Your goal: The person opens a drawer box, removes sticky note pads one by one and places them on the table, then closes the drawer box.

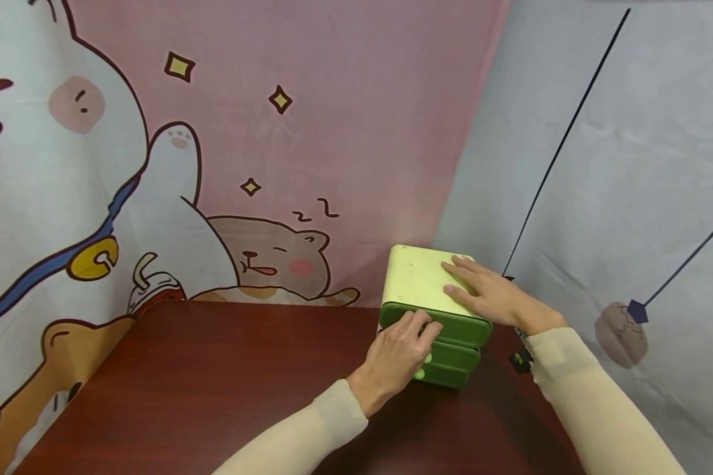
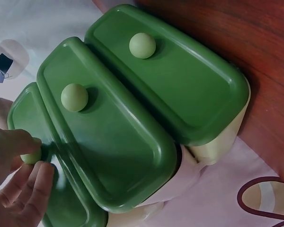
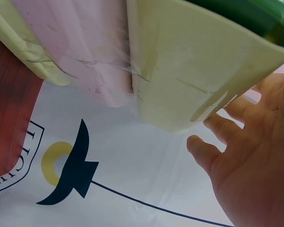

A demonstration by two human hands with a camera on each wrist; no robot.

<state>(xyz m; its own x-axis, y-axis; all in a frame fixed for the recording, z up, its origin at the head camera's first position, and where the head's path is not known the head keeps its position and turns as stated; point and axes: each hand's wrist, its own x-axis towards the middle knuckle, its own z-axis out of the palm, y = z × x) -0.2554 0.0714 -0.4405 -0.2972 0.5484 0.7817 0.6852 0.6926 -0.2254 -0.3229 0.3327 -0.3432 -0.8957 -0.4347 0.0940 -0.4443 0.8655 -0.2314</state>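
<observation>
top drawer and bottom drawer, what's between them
The middle drawer, with its round knob, lies between the top drawer and bottom drawer, as the left wrist view shows.

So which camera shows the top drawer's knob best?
The left wrist view: the knob shows partly, pinched by the left hand. In the head view, that hand hides it; the right wrist view misses it entirely.

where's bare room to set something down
Bare: the maroon tabletop left of the yellow-and-green drawer unit, between cream left sleeve and cartoon-printed cloth. Crowded: the unit's front, where the left hand pinches a round green knob, and its top, partly under the right hand.
</observation>
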